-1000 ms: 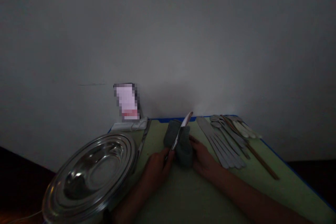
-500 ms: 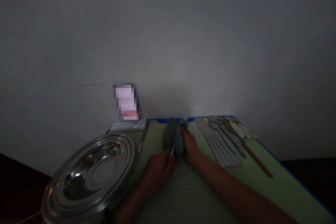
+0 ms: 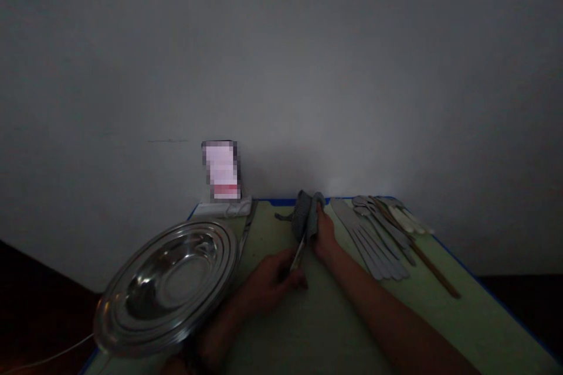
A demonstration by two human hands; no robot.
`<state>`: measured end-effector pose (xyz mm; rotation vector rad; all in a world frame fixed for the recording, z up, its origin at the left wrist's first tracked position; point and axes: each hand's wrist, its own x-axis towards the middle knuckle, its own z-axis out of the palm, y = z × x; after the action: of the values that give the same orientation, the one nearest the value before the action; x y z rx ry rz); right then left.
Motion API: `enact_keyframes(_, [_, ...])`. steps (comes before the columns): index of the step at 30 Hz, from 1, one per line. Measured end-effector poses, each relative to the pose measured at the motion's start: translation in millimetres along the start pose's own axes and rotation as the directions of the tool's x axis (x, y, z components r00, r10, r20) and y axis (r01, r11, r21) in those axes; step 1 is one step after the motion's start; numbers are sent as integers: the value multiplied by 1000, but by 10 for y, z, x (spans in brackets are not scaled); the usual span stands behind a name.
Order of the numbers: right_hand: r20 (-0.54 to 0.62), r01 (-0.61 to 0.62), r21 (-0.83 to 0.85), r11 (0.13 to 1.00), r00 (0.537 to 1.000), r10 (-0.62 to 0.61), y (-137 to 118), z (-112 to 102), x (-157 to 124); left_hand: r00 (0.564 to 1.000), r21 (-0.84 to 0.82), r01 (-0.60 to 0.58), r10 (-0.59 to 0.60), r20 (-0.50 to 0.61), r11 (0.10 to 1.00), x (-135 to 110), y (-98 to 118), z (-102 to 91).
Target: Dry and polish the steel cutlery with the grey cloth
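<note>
A wide-rimmed steel basin (image 3: pixel 108 312) sits beside the left forearm. The left hand (image 3: pixel 279 275) has its fingers closed on a metal utensil (image 3: pixel 299 253), whose far end disappears into a grey cloth (image 3: pixel 301 215) gripped by the right hand's (image 3: pixel 324 235) curled fingers, above the table (image 3: pixel 343 322). Rightward lie wooden chopsticks (image 3: pixel 435 269) and table knives (image 3: pixel 367 246). Farther back, a phone (image 3: pixel 223 167) stands near the wall (image 3: pixel 308 70).

Near the grey wall (image 3: pixel 308 70), a phone (image 3: pixel 223 167) with lit, pixelated screen is propped. A flat white object (image 3: pixel 215 210) is placed just before it. At the left, a shiny metal dish (image 3: pixel 187 278) and a thin cable (image 3: pixel 57 355) are seen.
</note>
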<state>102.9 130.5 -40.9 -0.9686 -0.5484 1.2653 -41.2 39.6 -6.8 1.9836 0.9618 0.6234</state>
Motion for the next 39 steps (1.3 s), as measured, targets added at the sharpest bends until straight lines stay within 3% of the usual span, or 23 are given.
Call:
enact_keyframes(8, [228, 7, -73, 997, 974, 10, -60, 67, -195, 963, 135, 155, -119, -240, 979, 83, -84, 93])
enact_keyframes(12, [337, 7, -93, 996, 941, 25, -63, 110, -290, 955, 119, 184, -149, -256, 976, 92, -71, 105])
enact_keyframes(19, [427, -150, -17, 989, 893, 143, -85, 141, -375, 953, 109, 192, -158, -260, 975, 106, -84, 95])
enact_keyframes(28, [275, 64, -248, 967, 961, 7, -35, 155, -368, 984, 160, 74, -46, -174, 984, 57, -76, 63])
enact_keyframes(33, [272, 170, -317, 933, 959, -82, -56, 140, -422, 982, 111, 127, -109, -156, 986, 85, -73, 54])
enact_keyframes(39, [249, 249, -394, 885, 956, -158, -27, 132, -549, 985, 68, 95, -85, -148, 993, 76, -110, 49])
